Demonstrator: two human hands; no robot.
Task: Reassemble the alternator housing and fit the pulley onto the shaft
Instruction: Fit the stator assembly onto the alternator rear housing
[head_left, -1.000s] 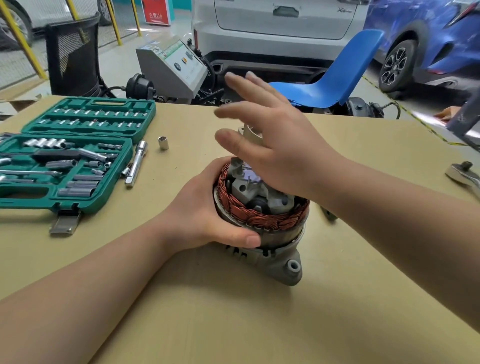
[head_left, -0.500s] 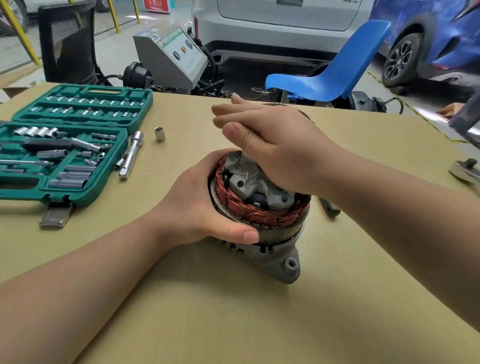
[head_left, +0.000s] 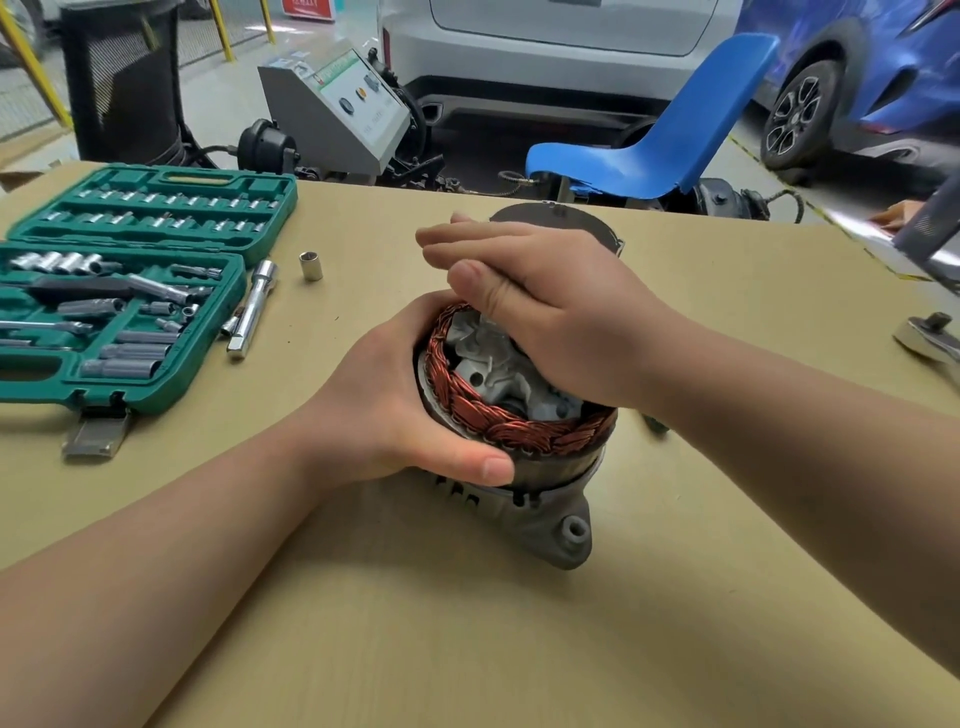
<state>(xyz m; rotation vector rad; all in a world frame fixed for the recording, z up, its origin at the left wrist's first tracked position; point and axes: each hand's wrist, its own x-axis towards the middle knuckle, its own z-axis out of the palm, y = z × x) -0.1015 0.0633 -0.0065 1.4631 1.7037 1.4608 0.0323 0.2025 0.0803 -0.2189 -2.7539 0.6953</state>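
Alternator (head_left: 519, 447) stands upright mid-surface (head_left: 467, 649), copper windings up. Left hand (head_left: 395, 410) wraps the stator from the left, thumb curled across the front, firm grip. Right hand (head_left: 550, 312) lies flat on top, fingers straight, palm pressing down, gripping nothing. Socket set (head_left: 119, 291) far left

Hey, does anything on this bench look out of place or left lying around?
Yes, mildly. A loose socket and an extension bar lie on the table just right of the green tool case, not in its slots. The alternator itself looks undamaged, its copper windings tidy.
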